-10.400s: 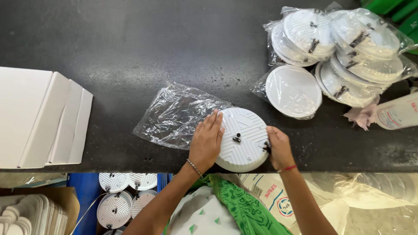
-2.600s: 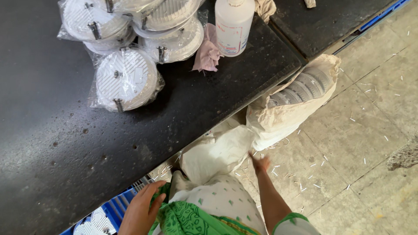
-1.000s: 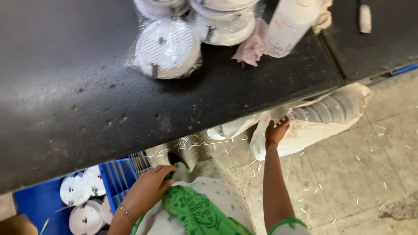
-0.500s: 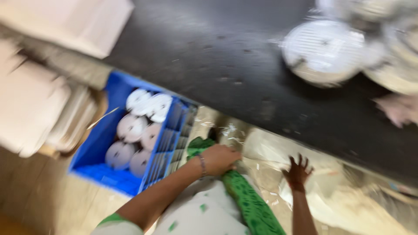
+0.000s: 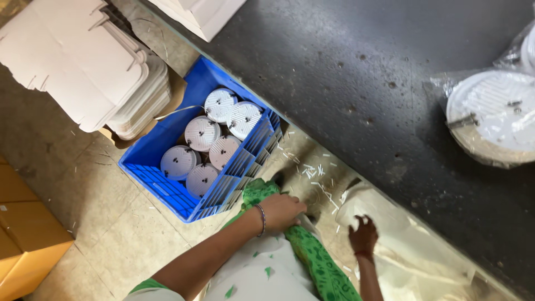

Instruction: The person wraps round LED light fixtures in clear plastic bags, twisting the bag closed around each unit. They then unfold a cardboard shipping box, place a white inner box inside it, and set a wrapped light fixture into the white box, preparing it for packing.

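My left hand [image 5: 282, 212] rests closed on the green patterned scarf [image 5: 312, 256] at my front, a bangle on its wrist. My right hand [image 5: 363, 235] hangs lower right with fingers spread, touching a clear plastic bag [image 5: 412, 245] under the table edge. To the left on the floor, a blue plastic crate [image 5: 167, 150] holds several round white ribbed discs [image 5: 202, 132]. On the black table [image 5: 356, 83], a bagged white disc [image 5: 493, 117] lies at the right edge.
Stacks of flat white cardboard blanks [image 5: 83, 61] lie on the floor at upper left, with more white card [image 5: 200, 14] on the table's corner. Brown cartons [image 5: 25, 234] stand at lower left. Small white scraps litter the tiled floor beside the crate.
The view has swung from the sack on the right floor to the blue crate on the left. My right hand has come off the sack and now touches the clear bag.
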### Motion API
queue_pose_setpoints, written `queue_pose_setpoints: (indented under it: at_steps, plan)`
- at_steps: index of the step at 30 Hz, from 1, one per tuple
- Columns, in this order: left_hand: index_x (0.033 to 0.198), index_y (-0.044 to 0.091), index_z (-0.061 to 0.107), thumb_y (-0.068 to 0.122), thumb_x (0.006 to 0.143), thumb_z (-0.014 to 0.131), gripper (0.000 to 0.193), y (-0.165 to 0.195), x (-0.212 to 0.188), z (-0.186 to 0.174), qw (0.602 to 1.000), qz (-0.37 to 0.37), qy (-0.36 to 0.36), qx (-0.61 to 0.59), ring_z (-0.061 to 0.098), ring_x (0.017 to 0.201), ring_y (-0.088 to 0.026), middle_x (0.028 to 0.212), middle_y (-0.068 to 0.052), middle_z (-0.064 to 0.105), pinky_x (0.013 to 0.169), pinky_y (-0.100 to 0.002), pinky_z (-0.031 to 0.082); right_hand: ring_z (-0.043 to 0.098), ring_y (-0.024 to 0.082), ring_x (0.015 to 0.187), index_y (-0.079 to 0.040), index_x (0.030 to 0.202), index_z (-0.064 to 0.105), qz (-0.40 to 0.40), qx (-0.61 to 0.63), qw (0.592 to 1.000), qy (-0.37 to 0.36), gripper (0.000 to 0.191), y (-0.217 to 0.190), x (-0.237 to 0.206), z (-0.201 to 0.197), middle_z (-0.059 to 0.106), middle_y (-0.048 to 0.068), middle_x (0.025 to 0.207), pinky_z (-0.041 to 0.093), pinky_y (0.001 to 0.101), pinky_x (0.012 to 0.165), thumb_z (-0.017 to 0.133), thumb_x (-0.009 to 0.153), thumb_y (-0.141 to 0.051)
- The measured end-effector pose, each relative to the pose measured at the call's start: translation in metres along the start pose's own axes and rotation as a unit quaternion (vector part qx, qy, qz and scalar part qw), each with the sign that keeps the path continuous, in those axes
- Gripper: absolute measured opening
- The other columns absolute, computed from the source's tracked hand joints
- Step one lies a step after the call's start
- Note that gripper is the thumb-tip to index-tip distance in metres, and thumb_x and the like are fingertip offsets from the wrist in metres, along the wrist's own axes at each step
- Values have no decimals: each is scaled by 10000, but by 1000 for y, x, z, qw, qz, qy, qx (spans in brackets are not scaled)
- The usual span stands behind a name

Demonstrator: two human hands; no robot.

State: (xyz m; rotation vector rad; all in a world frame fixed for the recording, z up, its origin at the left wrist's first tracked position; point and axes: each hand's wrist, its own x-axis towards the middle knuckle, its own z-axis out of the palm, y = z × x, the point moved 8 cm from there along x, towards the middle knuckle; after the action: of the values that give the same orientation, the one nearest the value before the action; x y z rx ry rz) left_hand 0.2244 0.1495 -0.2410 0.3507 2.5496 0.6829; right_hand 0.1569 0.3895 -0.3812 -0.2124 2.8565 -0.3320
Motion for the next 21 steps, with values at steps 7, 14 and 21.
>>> queue_pose_setpoints:
  at_steps: [7, 14, 21]
  plan:
    - [1108, 118, 682, 227, 871, 721, 263, -10, 7, -58, 995, 38, 74, -53, 672, 983, -350, 1042, -116, 690, 850, -482, 514, 529, 331, 1308, -266, 1165, 684, -42, 73, 993, -83, 391, -70, -10, 19, 528, 54, 1426, 479, 495, 1043, 785, 789, -302]
    - [1091, 93, 708, 130, 908, 676, 190, -49, 0, -155, 960, 105, 212, -150, 699, 976, -311, 1042, -109, 730, 858, -431, 554, 630, 292, 1231, -215, 1237, 654, -22, 71, 979, -191, 378, -64, 33, 27, 649, 76, 1316, 522, 409, 1044, 714, 895, -365]
    - [1265, 76, 636, 144, 953, 658, 321, -141, 11, -250, 888, 40, 381, -256, 708, 946, -269, 1260, -130, 664, 867, -395, 555, 712, 245, 1150, -197, 1273, 635, 11, 139, 956, -258, 428, -107, 91, 35, 702, 61, 1322, 565, 374, 1010, 697, 894, -386]
